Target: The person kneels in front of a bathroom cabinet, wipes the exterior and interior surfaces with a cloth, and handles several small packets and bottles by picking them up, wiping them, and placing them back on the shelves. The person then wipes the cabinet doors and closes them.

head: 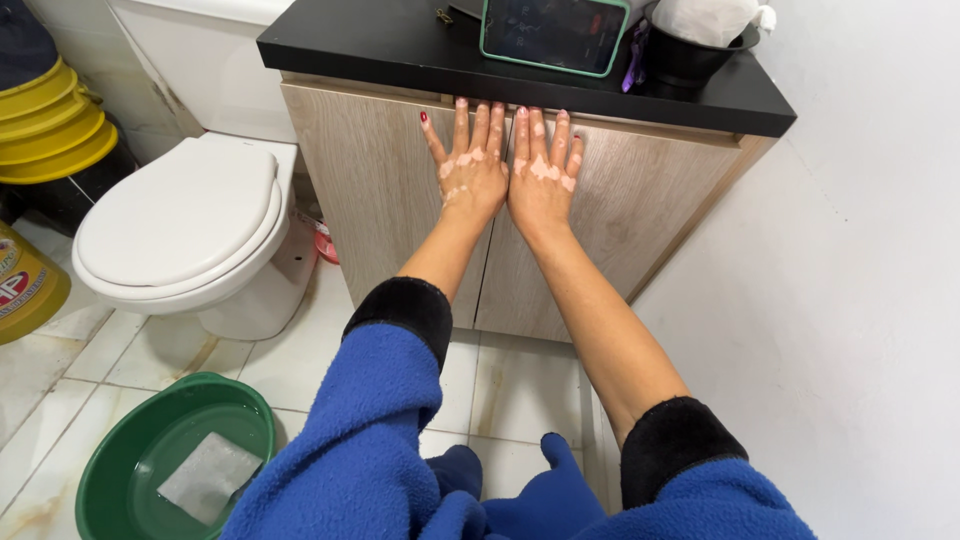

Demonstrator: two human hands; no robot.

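My left hand [468,160] lies flat with fingers spread on the left wooden cabinet door [370,190]. Right beside it, my right hand [543,165] presses flat on the right cabinet door [640,210]; its fingertips reach the top edge under the black countertop [400,45]. The two hands nearly touch at the gap between the doors. Neither holds anything. Both arms wear blue fleece sleeves with black cuffs pushed up the forearm.
A white toilet [180,225] with its lid down stands left of the cabinet. A green basin [110,460] with water and a cloth sits on the tiled floor, lower left. Yellow buckets [50,125] stack at far left. A tablet [555,32] and a black bowl [690,55] rest on the countertop. White wall at right.
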